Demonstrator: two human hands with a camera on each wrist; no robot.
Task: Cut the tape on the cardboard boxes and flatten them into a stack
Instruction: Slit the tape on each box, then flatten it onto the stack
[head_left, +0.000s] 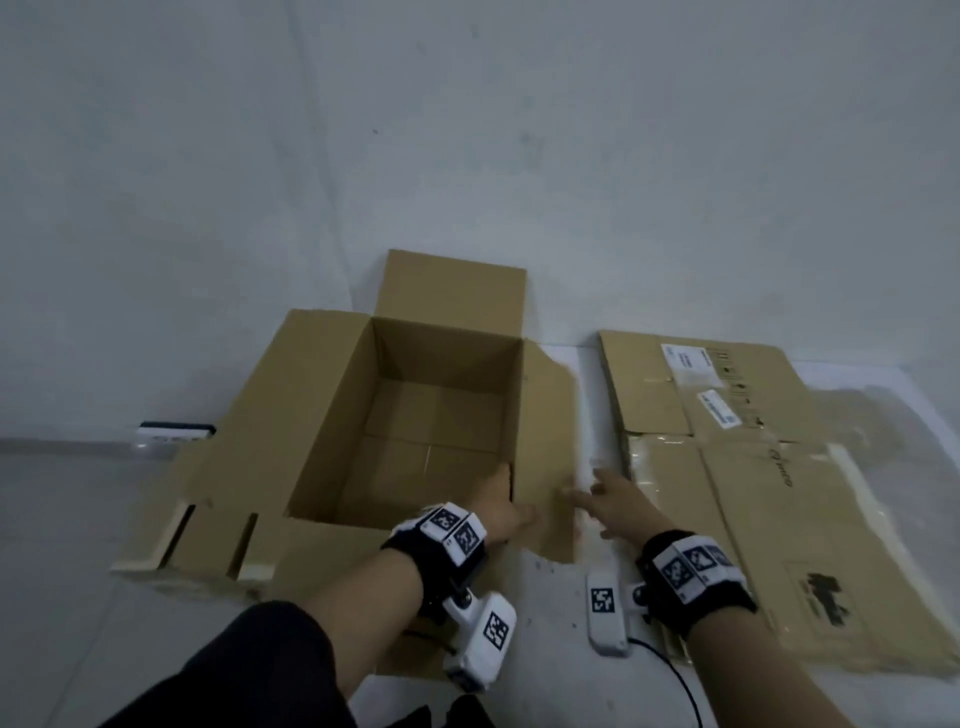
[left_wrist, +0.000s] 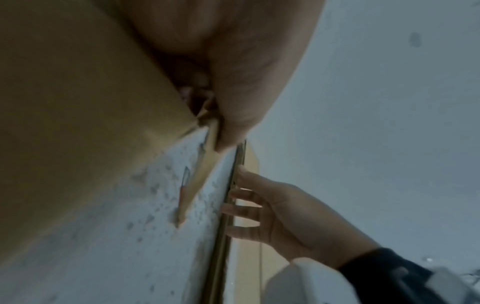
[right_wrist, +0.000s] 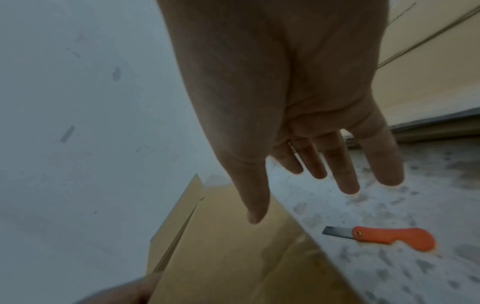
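Open cardboard box (head_left: 421, 415) stands upright on the pale floor (head_left: 62, 519) against the wall (head_left: 467, 130), all four top flaps folded outward. Nothing inside; the bottom flaps are closed, seam visible across the middle. To its right, well apart across a strip of floor, flattened boxes (head_left: 753, 467) lie in a low pile, white labels on the far panel. Under the box's left side another flat cardboard piece (head_left: 192, 535) with two slots spreads on the floor.

Hard to make out: the box's right flap (head_left: 550, 467) is motion-blurred. Head view does not show the knife. Right wrist view shows an orange knife (right_wrist: 384, 236), blade out, lying on speckled floor just beside the box's flap.

Left hand (head_left: 501, 512) reaches to the near right corner of the box, thumb on the inner side of the wall, the rest on the outer side, pinching the corner; left wrist view shows cardboard right against the palm. Right hand (head_left: 615, 501) hovers between box and flat pile, fingers (right_wrist: 342, 164) spread and straight, holding nothing, thumb over the right flap.
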